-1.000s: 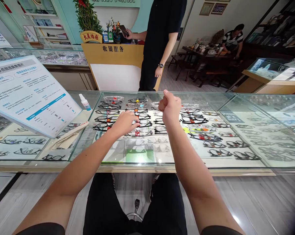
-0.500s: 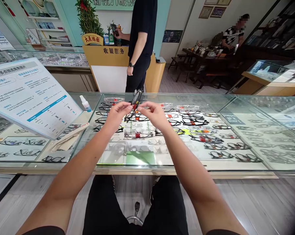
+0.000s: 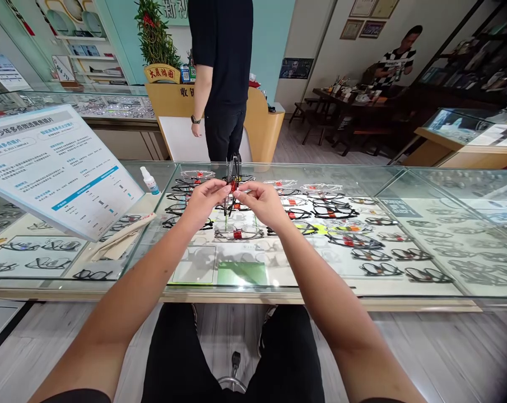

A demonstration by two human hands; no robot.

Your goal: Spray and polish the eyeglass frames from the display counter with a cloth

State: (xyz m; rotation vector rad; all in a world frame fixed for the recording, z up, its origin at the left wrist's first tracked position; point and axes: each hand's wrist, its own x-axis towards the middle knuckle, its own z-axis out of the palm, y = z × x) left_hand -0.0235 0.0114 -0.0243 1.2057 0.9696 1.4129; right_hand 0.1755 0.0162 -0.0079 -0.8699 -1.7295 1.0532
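Observation:
A dark-framed pair of eyeglasses with a red tag is held on end above the glass counter. My left hand pinches it from the left, thumb and fingers closed. From the right, my right hand grips the same pair near the red tag. Rows of other eyeglasses lie around and below my hands, many with red tags; a clear-framed pair is just beneath. Which exact parts of the frame my fingertips press is partly hidden.
On the left stand a printed sign and a small white bottle; a beige cloth lies near them. The glass counter spans the view. Beyond it, a person in black stands by a cash desk; another person is behind a dark table.
The eyeglasses have turned from a slant to nearly upright between my hands. The person in black has shifted left and turned away. The person at the far table has straightened up.

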